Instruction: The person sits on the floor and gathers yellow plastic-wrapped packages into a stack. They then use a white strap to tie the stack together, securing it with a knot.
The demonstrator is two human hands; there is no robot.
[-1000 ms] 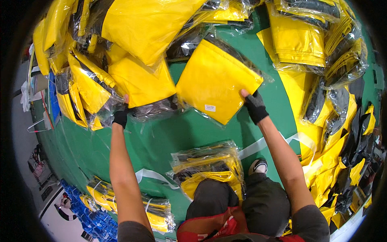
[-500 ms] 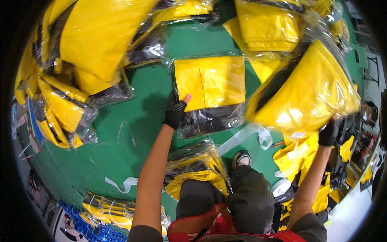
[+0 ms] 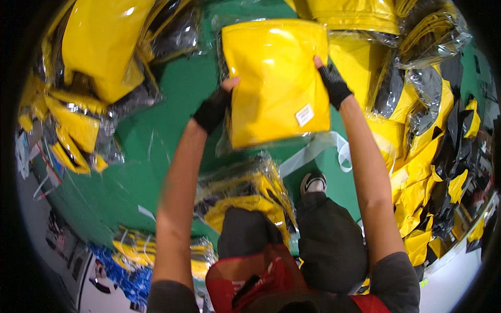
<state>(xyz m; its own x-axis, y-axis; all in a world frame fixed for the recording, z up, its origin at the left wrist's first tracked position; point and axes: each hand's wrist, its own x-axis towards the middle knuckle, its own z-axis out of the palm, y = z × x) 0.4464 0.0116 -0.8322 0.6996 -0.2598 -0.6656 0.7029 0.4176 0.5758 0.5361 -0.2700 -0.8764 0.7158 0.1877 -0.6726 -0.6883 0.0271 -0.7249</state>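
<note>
Yellow packet (image 3: 274,83), glossy, squarish, clear-wrapped, gripped by black-gloved hands (image 3: 335,87)

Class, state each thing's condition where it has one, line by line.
Flat yellow square package in clear plastic: held, label showing
Left black-gloved hand's fingers: gripping package's left edge
Right black-gloved hand's fingers: gripping package's right edge
White flat ribbon: loose, partly curled
Yellow-and-black plastic-wrapped stack: lying piled

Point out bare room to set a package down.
Widest: the green surface left of the left forearm, bordered by the heap of bagged yellow pieces. A smaller patch lies between the shoe and right forearm, below the white strip. Crowded: right, with yellow and black material, and below the held package, where a bagged stack sits.
</note>
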